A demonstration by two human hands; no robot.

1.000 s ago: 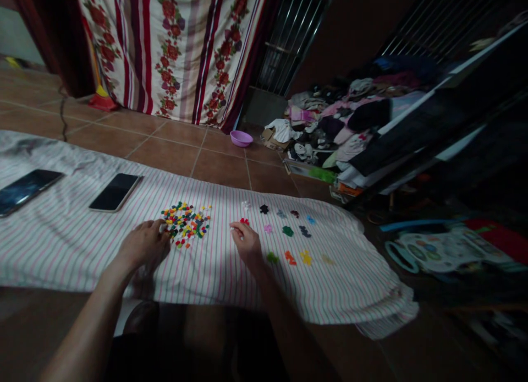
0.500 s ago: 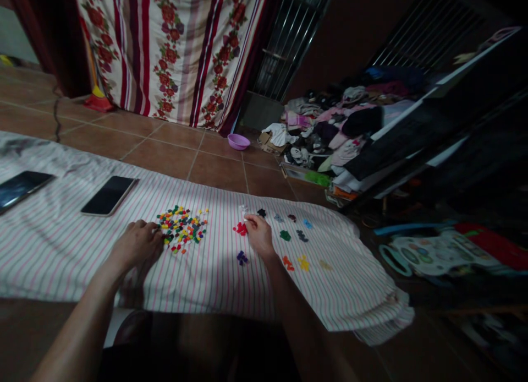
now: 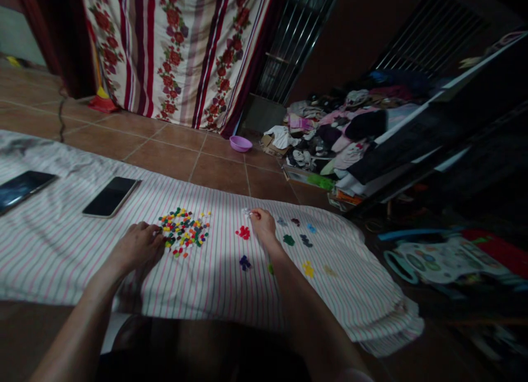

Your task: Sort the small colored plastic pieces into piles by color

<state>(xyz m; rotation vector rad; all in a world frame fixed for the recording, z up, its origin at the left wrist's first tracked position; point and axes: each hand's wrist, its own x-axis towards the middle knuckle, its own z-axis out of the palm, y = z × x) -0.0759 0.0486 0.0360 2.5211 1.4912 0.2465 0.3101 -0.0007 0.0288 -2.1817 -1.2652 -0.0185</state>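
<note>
Small multicoloured pieces lie in a mixed pile (image 3: 185,228) on a striped cloth (image 3: 198,288). My left hand (image 3: 138,243) rests at the pile's left edge, fingers curled, with something tiny and pale at the fingertips. Further right, my right hand (image 3: 264,225) has its fingers pinched beside a small white group (image 3: 246,212); whatever is between them is too small to name. Around it lie single-colour groups: red (image 3: 243,233), dark blue (image 3: 245,262), green (image 3: 289,240), yellow (image 3: 307,268) and several others. My right hand and forearm hide the black and orange groups.
Two phones, one dark (image 3: 110,197) and one at the far left (image 3: 25,188), lie on the cloth. Beyond it are a tiled floor, a purple basin (image 3: 240,143), a floral curtain (image 3: 173,57) and a heap of clothes (image 3: 330,126). A colourful toy (image 3: 449,255) sits at the right.
My right hand has moved slightly right and up, from above the red group to the white one. It now covers the black group. The view has shifted a little; my left hand stays by the pile.
</note>
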